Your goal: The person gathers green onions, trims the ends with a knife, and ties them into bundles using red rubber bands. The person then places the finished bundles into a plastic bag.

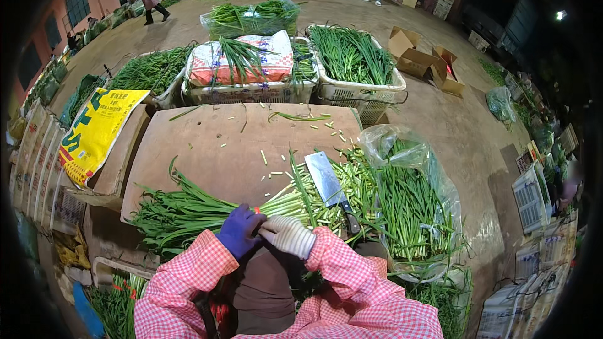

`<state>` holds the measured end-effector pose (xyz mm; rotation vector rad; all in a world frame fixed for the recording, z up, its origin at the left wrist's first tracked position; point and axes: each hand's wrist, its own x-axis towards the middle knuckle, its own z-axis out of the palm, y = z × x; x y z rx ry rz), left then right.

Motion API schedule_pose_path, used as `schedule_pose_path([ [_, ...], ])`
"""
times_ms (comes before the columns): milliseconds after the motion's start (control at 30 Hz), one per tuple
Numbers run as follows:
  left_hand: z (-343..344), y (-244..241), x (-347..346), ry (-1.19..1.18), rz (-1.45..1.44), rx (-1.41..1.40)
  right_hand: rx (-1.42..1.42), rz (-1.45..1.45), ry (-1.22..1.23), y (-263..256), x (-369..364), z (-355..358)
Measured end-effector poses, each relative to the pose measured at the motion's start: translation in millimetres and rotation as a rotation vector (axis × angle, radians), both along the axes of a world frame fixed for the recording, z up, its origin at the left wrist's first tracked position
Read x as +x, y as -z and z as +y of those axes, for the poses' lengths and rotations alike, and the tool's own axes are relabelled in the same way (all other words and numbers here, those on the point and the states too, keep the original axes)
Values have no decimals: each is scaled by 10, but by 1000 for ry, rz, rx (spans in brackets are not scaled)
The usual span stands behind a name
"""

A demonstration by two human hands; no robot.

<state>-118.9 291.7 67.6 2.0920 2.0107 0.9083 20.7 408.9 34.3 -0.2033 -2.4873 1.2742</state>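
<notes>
A bundle of long green leaves with pale stems, like garlic chives [188,214], lies across the near edge of a wooden board [188,150]. A red tie [257,210] circles it where leaves meet stems. My left hand [241,228], in a purple glove, is curled against the bundle's near side beside the tie. My right hand [288,234], in a striped white glove, meets it with fingers pinched together; whatever lies between them is hidden. Right of the stems, a cleaver [325,179] rests on cut stem pieces [362,183], its dark handle towards me.
An open plastic bag of greens [410,197] stands at the board's right. Behind the board are white crates, one full of greens [348,54], another under a printed sack [240,59]. A yellow sack [101,132] drapes the left side. Cardboard boxes [426,61] and several people are farther off.
</notes>
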Motion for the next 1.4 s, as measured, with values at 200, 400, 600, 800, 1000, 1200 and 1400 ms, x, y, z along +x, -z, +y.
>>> schedule_pose_path([
  [200, -33, 99, -27, -36, -52, 85, 236, -32, 141, -393, 110, 284],
  [400, -67, 29, 94, -109, -305, 64, 302, -228, -10, -324, -139, 78],
  [600, -151, 225, 91, -246, -455, 21, 276, -216, 14, -296, -183, 81],
  [800, -124, 204, 7, -226, -324, 6, 161, -261, 43, -284, -173, 26],
  [1000, -120, 256, -101, -315, -152, 99, 37, -179, 91, -113, -189, -39],
  [1200, -135, 275, 8, -178, 128, 75, -151, -234, 124, -139, -212, -6],
  [1400, -82, 191, 25, -195, 16, -32, -238, -313, 127, -252, -199, -7],
])
